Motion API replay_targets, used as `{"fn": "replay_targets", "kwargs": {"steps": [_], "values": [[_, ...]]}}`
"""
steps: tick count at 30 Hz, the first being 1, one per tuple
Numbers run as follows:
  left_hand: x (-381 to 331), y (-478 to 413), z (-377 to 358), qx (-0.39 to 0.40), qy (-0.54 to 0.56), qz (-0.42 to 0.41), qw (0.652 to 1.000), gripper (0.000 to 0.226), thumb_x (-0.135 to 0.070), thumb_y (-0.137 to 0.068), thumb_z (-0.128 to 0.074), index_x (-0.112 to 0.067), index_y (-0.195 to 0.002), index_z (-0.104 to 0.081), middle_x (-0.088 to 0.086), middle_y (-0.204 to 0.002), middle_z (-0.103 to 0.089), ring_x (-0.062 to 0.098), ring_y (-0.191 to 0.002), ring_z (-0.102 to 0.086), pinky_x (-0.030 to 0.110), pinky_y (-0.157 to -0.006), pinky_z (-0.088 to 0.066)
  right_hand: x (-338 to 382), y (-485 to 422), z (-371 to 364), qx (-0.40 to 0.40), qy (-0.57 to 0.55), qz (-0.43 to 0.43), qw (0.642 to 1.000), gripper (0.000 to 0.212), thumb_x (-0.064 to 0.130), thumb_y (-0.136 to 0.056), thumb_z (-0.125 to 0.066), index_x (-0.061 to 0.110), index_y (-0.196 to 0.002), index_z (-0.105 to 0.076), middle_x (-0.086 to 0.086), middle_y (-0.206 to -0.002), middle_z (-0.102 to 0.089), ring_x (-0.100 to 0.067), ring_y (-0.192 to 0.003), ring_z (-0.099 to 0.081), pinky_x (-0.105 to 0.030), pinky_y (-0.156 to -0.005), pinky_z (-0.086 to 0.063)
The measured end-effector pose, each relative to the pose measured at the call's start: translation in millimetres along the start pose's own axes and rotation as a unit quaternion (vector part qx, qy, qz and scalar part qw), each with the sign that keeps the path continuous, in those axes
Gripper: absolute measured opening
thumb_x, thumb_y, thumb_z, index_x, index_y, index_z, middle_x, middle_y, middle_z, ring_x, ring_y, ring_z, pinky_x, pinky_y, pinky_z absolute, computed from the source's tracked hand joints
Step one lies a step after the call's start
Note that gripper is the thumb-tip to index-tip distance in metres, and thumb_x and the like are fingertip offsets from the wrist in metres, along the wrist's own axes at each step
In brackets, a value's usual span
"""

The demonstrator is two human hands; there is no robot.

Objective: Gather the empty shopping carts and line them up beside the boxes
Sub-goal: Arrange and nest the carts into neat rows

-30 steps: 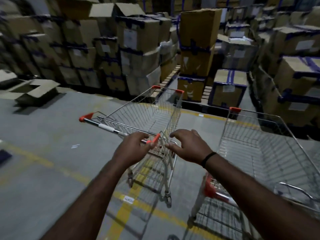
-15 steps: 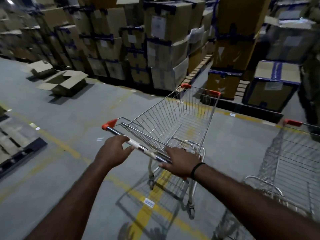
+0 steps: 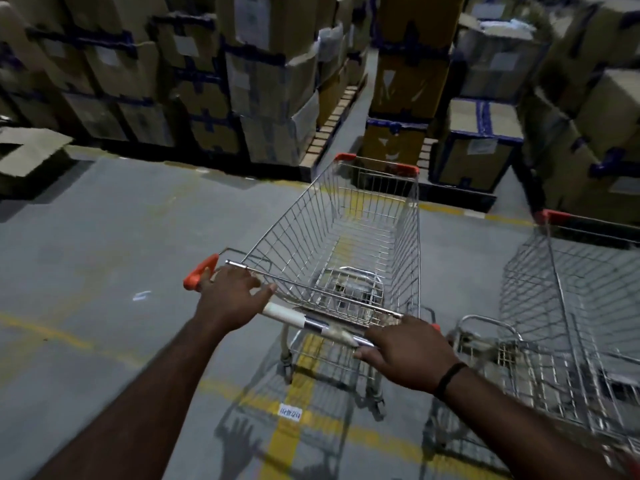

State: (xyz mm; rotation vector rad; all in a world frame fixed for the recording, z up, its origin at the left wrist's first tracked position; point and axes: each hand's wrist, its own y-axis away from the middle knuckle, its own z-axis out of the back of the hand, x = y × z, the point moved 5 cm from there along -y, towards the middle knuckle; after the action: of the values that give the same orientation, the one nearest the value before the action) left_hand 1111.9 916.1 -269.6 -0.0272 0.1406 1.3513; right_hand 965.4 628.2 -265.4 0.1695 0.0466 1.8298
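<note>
An empty wire shopping cart [image 3: 349, 244] with orange corner caps stands in front of me, its nose pointing at the stacked cardboard boxes [image 3: 263, 81]. My left hand [image 3: 230, 297] grips the left end of its handle bar [image 3: 304, 320], next to the orange end cap. My right hand [image 3: 403, 353] grips the bar's right end. A second empty cart [image 3: 571, 313] stands close on the right, roughly parallel to the first, with nobody holding it.
Pallets of taped boxes line the far side, with a narrow aisle [image 3: 349, 109] between two stacks. An open flattened carton [image 3: 27, 157] lies at the far left. Yellow floor lines [image 3: 294, 410] cross under the cart. Grey floor spreads to the left.
The cart has rolled forward and swung to face the boxes more squarely, closer to the second cart. Both hands have stayed on the handle bar.
</note>
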Motion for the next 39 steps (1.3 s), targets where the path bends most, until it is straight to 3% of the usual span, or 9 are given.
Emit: {"fn": "replay_targets", "kwargs": {"steps": [5,12,19,27,29,32,35,37,39], "values": [[-12,-5,4,-0.032,-0.029,-0.023,0.999,0.075,-0.078,-0.085,-0.017,-0.036,-0.092,-0.079,-0.014,-0.103,-0.071,0.014,-0.117,-0.056,0.056,-0.110,-0.021,-5,4,9,-0.011,0.027,-0.044,0.999,0.104,0.090,-0.062,0.022,0.029,-0.105,-0.051,-0.001,-0.095,-0.071,-0.026,-0.093,-0.067,-0.038,-0.077,-0.045],[-54,-17,6,-0.003,-0.065,-0.069,0.996,0.097,-0.087,-0.084,0.001,-0.029,-0.094,-0.075,-0.003,-0.101,-0.072,0.022,-0.113,-0.060,0.057,-0.101,-0.025,-54,11,7,0.026,0.037,-0.107,0.993,0.107,0.094,-0.063,0.019,0.033,-0.113,-0.053,0.005,-0.106,-0.071,-0.019,-0.101,-0.067,-0.053,-0.103,-0.038],[-109,-41,3,0.066,-0.027,-0.127,0.989,0.108,-0.100,-0.069,-0.006,-0.034,-0.136,-0.059,-0.002,-0.138,-0.062,0.025,-0.133,-0.050,0.062,-0.106,-0.022,-120,14,18,0.033,0.049,-0.161,0.985,0.105,0.094,-0.062,0.018,0.033,-0.107,-0.055,0.007,-0.100,-0.071,-0.013,-0.097,-0.067,-0.056,-0.115,-0.023],[-171,-96,-15,0.109,0.034,-0.180,0.977,0.081,-0.093,-0.076,-0.034,-0.032,-0.119,-0.064,0.000,-0.113,-0.070,0.026,-0.111,-0.062,0.041,-0.094,-0.044,-213,-9,25,-0.023,0.040,-0.164,0.985,0.099,0.094,-0.069,0.009,0.034,-0.096,-0.064,0.010,-0.087,-0.069,-0.008,-0.083,-0.065,-0.051,-0.121,-0.015],[-197,-107,-9,0.071,0.038,-0.199,0.977,0.056,-0.071,-0.088,-0.054,-0.028,-0.121,-0.066,0.001,-0.114,-0.071,0.025,-0.112,-0.062,0.034,-0.084,-0.038,-242,-16,27,-0.064,0.049,-0.169,0.982,0.091,0.092,-0.075,0.001,0.034,-0.095,-0.066,0.010,-0.086,-0.069,-0.008,-0.084,-0.064,-0.049,-0.120,-0.015],[-234,-132,-6,0.065,0.026,-0.191,0.979,0.051,-0.067,-0.090,-0.057,-0.026,-0.119,-0.067,0.001,-0.116,-0.070,0.026,-0.115,-0.060,0.034,-0.078,-0.031,-284,-26,32,-0.110,0.071,-0.190,0.973,0.069,0.081,-0.081,-0.019,0.034,-0.093,-0.068,0.010,-0.085,-0.068,-0.011,-0.086,-0.064,-0.044,-0.118,-0.016],[-247,-166,-14,0.086,0.005,-0.147,0.985,0.063,-0.082,-0.083,-0.047,-0.028,-0.110,-0.066,0.000,-0.115,-0.068,0.025,-0.116,-0.060,0.043,-0.097,-0.039,-319,-42,36,-0.130,0.073,-0.208,0.967,0.063,0.076,-0.084,-0.022,0.033,-0.091,-0.067,0.011,-0.079,-0.064,-0.012,-0.082,-0.062,-0.045,-0.120,-0.017],[-243,-181,-14,0.061,-0.036,-0.109,0.991,0.070,-0.088,-0.080,-0.039,-0.030,-0.111,-0.064,-0.003,-0.117,-0.066,0.023,-0.124,-0.055,0.057,-0.115,-0.023,-339,-53,38,-0.128,0.070,-0.216,0.966,0.064,0.075,-0.085,-0.021,0.032,-0.091,-0.067,0.010,-0.079,-0.065,-0.014,-0.083,-0.062,-0.046,-0.121,-0.017],[-238,-192,-11,0.036,-0.030,-0.084,0.995,0.066,-0.083,-0.084,-0.040,-0.030,-0.118,-0.061,-0.002,-0.126,-0.062,0.025,-0.138,-0.042,0.065,-0.118,-0.010,-355,-65,40,-0.122,0.067,-0.221,0.965,0.067,0.076,-0.084,-0.019,0.031,-0.092,-0.068,0.007,-0.080,-0.066,-0.016,-0.085,-0.063,-0.046,-0.120,-0.017]]}}
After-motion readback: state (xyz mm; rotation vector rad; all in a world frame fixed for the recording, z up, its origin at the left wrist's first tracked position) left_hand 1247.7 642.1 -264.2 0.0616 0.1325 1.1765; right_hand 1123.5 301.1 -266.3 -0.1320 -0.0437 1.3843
